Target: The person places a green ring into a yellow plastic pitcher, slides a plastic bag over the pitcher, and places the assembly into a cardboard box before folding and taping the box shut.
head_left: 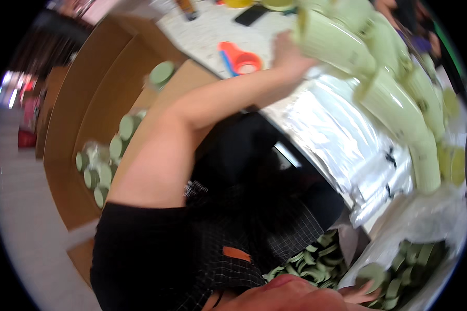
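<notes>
My left arm reaches up across the table to a pile of pale green, see-through plastic cups [337, 44], nested in long stacks. At the near end of one stack is my left hand [289, 52], touching or beside its rim; its fingers are blurred and partly hidden, so a grip cannot be made out. Low on the right, my right hand [365, 294] has its fingers closed on a round sage-green lid [372, 274]. That lid is over a clear plastic bag [420, 220] holding many similar green lids [412, 259].
On my left stands an open cardboard box [91, 122] with several green-lidded containers [128, 127]. Silvery plastic packaging [329, 119] covers part of the white table [205, 31], near an orange tape-like ring [238, 58] and a dark phone [250, 15]. More lids [316, 264] lie below the table edge.
</notes>
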The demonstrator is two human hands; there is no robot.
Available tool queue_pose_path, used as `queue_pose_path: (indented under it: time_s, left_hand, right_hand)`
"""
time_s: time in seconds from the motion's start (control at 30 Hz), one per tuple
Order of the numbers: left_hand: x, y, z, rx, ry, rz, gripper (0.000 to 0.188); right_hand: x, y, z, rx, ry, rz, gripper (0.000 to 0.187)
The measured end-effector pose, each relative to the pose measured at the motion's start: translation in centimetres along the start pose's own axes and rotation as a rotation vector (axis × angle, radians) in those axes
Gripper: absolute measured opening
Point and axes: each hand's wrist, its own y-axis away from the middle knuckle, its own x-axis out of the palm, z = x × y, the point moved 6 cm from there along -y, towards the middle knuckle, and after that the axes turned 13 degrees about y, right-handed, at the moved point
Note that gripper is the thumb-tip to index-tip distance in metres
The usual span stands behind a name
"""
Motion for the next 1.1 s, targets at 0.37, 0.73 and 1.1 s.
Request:
queue_pose_path:
  time_s: [0.37,0.73,1.1]
  left_hand:
    - [-8.4,3.5,-9.6,-0.218,0.525,0.31,0.032]
    - [-15.1,17.9,-8.9,-0.735,0.882,0.576,0.029]
    - [-16.9,16.6,-5.8,-0.276,0.995,0.719,0.03]
  right_hand:
    - [6.3,18.6,10.3,-0.532,0.415,0.542,0.072]
    - [9.4,16.1,17.8,-0.365,-0.551,0.544,0.084]
    - [10.7,19.3,16.2,0.032,-0.678,0.702,0.077]
